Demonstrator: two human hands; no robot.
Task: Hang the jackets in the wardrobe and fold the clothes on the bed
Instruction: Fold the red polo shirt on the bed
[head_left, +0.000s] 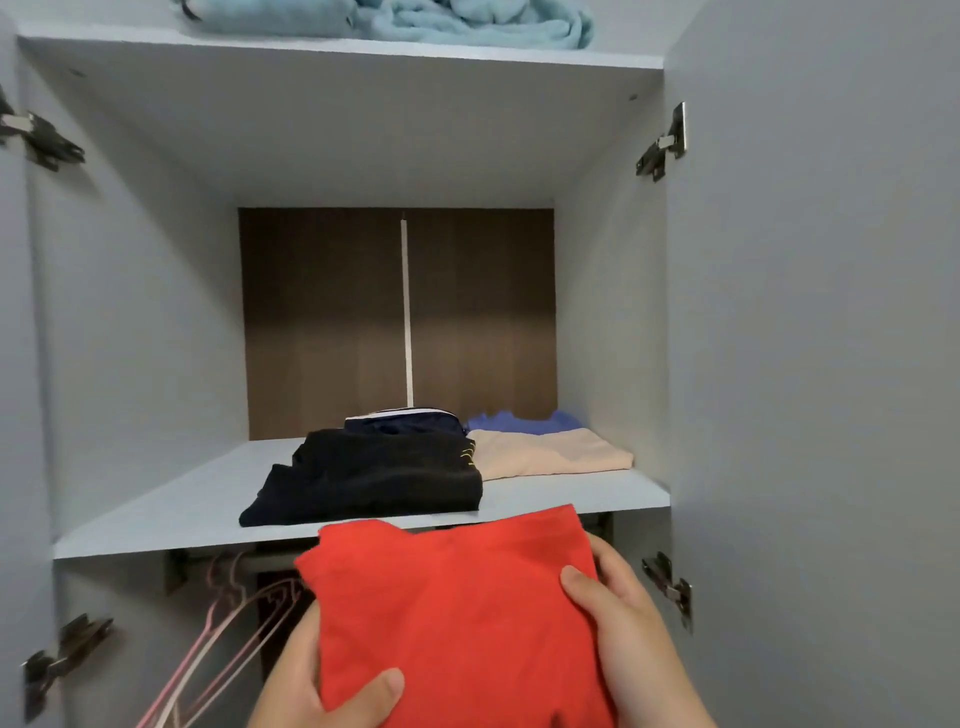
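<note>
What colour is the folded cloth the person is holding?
Red. The folded cloth, held in both hands, shows plainly in the head view.

Shelf (171, 504) holds black garment (374, 478) beside beige garment (550, 452).

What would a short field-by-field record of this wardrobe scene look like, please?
held item: folded red garment, in front of the shelf edge
left hand: grips its near left corner
right hand: grips its right edge
middle shelf: folded black garment, navy one behind it, beige garment right, blue one behind that
top shelf: light blue fabric
below shelf: pink hangers on the rail
</note>
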